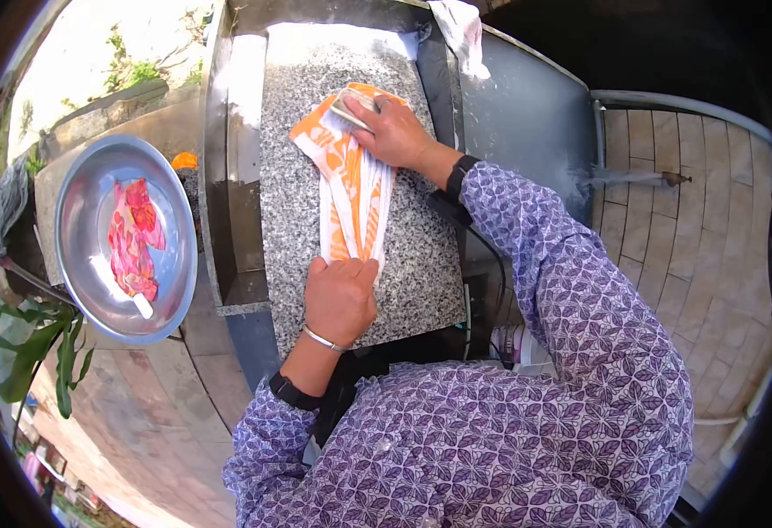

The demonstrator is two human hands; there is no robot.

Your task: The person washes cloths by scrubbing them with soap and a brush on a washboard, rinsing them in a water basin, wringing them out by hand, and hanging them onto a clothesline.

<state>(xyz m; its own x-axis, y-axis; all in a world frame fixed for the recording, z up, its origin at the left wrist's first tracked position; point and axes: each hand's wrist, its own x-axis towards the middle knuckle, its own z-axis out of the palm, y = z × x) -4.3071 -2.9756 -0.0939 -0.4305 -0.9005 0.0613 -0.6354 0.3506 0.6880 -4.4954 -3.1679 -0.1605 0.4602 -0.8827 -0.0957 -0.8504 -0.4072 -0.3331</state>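
Observation:
An orange and white patterned cloth [344, 189] lies stretched lengthwise over a speckled granite slab [294, 264]. My left hand [342, 297] is closed on the cloth's near end, knuckles up. At the far end, my right hand [395, 132] grips a pale oval scrub brush [351, 107] and presses it against the cloth. The brush's underside is hidden. Folds run along the cloth between my two hands.
A metal basin [78, 290] with a wet pink and red cloth [135, 238] stands at the left. A wall tap [676, 179] is at the right beyond a grey sink [527, 106]. A white cloth [463, 35] hangs over the back edge.

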